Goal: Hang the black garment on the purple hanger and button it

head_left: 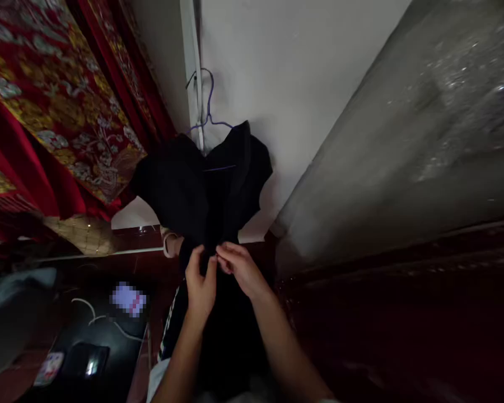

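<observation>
The black garment, hung from a hanger at twelve o'clock, is pinched at its lower front by the left hand and right hand, fingertips pressed together. The cloth is probably best kept taut, edges level.

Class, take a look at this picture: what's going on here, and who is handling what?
A person faces a black garment that hangs from a purple hanger against a white wall. The left hand and the right hand both pinch its dark fabric low down, fingertips close together. A red and gold curtain hangs at the left.
</observation>
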The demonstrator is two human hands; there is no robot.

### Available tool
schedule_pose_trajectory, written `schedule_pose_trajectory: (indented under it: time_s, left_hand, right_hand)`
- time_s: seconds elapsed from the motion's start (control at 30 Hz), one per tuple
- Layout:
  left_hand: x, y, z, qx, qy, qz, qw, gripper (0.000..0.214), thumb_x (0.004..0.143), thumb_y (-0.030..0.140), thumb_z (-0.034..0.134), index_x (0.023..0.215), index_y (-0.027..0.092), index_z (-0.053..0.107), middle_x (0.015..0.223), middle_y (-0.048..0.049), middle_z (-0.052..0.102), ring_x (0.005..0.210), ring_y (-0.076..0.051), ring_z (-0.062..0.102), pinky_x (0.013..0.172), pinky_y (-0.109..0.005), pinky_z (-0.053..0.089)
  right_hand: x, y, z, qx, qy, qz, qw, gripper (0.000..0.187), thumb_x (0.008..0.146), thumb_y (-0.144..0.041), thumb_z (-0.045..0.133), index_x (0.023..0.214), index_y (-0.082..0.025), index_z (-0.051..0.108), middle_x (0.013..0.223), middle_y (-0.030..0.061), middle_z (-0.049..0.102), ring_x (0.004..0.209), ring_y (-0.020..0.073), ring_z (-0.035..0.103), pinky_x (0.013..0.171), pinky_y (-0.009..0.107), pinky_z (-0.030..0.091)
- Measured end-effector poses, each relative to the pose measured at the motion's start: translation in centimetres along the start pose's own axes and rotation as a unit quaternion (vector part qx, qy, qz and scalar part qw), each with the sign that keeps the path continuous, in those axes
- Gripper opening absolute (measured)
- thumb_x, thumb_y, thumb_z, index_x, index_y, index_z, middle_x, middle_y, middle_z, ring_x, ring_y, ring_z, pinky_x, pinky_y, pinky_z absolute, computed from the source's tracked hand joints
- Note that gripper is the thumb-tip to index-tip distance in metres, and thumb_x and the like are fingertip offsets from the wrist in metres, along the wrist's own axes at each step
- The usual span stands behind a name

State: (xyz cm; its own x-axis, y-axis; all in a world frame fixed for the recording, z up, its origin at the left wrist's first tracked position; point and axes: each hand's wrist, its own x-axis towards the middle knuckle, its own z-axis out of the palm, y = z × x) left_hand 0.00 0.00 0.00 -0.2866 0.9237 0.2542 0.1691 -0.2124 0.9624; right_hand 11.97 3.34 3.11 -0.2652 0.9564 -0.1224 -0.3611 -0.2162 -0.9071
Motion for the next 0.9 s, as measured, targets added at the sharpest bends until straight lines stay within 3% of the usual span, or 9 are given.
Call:
schedule_pose_trajectory:
  time_s: [0.07, 0.17, 0.27, 0.37, 0.53, 0.63, 0.77, 0.83, 0.9]
  left_hand:
    - [-0.1, -0.1, 0.4, -0.021, 0.018, 0.009, 1.000, 0.045, 0.100, 0.039, 0.063, 0.140, 0.021, 0.056, 0.144, -0.0127, 0.061, 0.140, -0.028, 0.055, 0.122, -0.044, 0.041]
    - [-0.4, -0.3, 0.7, -0.034, 0.062, 0.035, 0.997, 0.056, 0.099, 0.037, 0.066, 0.150, 0.025, 0.046, 0.160, -0.0116, 0.045, 0.153, -0.027, 0.039, 0.128, -0.043, 0.031]
    - [-0.7, -0.6, 0.2, -0.018, 0.117, 0.060, 0.991, 0.040, 0.098, 0.035, 0.067, 0.134, 0.023, 0.057, 0.140, -0.0111, 0.058, 0.137, -0.024, 0.054, 0.119, -0.040, 0.041]
    - [-0.8, -0.7, -0.7, 0.010, 0.086, 0.072, 0.994, 0.019, 0.099, 0.031, 0.064, 0.114, 0.020, 0.066, 0.111, -0.0069, 0.067, 0.110, -0.020, 0.065, 0.102, -0.035, 0.051]
    - [-0.2, -0.4, -1.7, 0.026, 0.009, 0.118, 0.993, 0.017, 0.101, 0.025, 0.060, 0.113, 0.019, 0.071, 0.107, -0.0064, 0.071, 0.103, -0.019, 0.069, 0.095, -0.031, 0.054]
    - [0.1, -0.2, -1.7, 0.021, 0.007, 0.098, 0.995, 0.016, 0.101, 0.024, 0.058, 0.107, 0.019, 0.072, 0.100, -0.0053, 0.071, 0.096, -0.019, 0.068, 0.089, -0.030, 0.054]
    - [0.2, -0.2, -1.9, 0.047, 0.006, 0.080, 0.996, 0.014, 0.101, 0.023, 0.056, 0.100, 0.018, 0.069, 0.095, -0.0048, 0.069, 0.091, -0.018, 0.067, 0.087, -0.030, 0.051]
    - [0.3, -0.3, -2.1, 0.067, -0.007, 0.085, 0.994, 0.012, 0.101, 0.023, 0.057, 0.098, 0.018, 0.067, 0.093, -0.0049, 0.068, 0.090, -0.018, 0.066, 0.085, -0.029, 0.050]
    - [0.3, -0.5, -1.9, 0.090, -0.022, 0.092, 0.991, 0.011, 0.101, 0.022, 0.056, 0.097, 0.017, 0.066, 0.091, -0.0050, 0.066, 0.088, -0.019, 0.065, 0.083, -0.029, 0.050]
  right_hand:
    - [-0.1, -0.1, 0.3, 0.008, 0.004, 0.004, 1.000, 0.043, 0.076, -0.054, 0.079, 0.069, -0.016, 0.059, 0.053, -0.0066, 0.043, 0.046, 0.0053, 0.036, 0.049, 0.023, 0.023]
    - [-0.1, -0.1, 0.8, 0.012, 0.006, 0.013, 1.000, 0.039, 0.075, -0.052, 0.078, 0.074, -0.015, 0.064, 0.054, -0.0061, 0.045, 0.047, 0.0054, 0.036, 0.048, 0.022, 0.021]
    - [-0.2, 0.0, 1.3, 0.007, -0.001, 0.015, 1.000, 0.036, 0.076, -0.049, 0.075, 0.074, -0.015, 0.063, 0.055, -0.0054, 0.046, 0.049, 0.0061, 0.037, 0.049, 0.022, 0.022]
    - [-0.1, 0.1, 1.9, -0.009, -0.017, 0.012, 1.000, 0.032, 0.077, -0.044, 0.069, 0.067, -0.017, 0.056, 0.053, -0.0062, 0.042, 0.048, 0.0062, 0.034, 0.049, 0.023, 0.023]
    - [0.1, -0.3, 2.5, -0.071, -0.022, -0.019, 0.997, 0.039, 0.078, -0.041, 0.064, 0.054, -0.020, 0.042, 0.050, -0.0067, 0.036, 0.047, 0.0053, 0.031, 0.049, 0.023, 0.023]
    - [0.0, -0.3, 2.8, -0.096, -0.043, -0.022, 0.994, 0.037, 0.082, -0.043, 0.062, 0.056, -0.018, 0.052, 0.048, -0.0042, 0.043, 0.045, 0.0065, 0.037, 0.047, 0.024, 0.024]
    - [0.3, 0.2, 3.1, -0.039, -0.006, 0.007, 0.999, 0.036, 0.078, -0.047, 0.065, 0.059, -0.018, 0.056, 0.044, -0.0048, 0.042, 0.040, 0.0056, 0.033, 0.043, 0.023, 0.019]
    - [1.6, -0.8, 2.8, -0.019, -0.001, 0.011, 1.000, 0.036, 0.076, -0.047, 0.067, 0.058, -0.018, 0.055, 0.043, -0.0048, 0.042, 0.038, 0.0048, 0.030, 0.042, 0.022, 0.016]
    - [4.0, -3.8, 2.1, 0.006, 0.020, -0.006, 1.000, 0.032, 0.075, -0.042, 0.067, 0.058, -0.019, 0.053, 0.044, -0.0056, 0.040, 0.038, 0.0040, 0.027, 0.040, 0.022, 0.014]
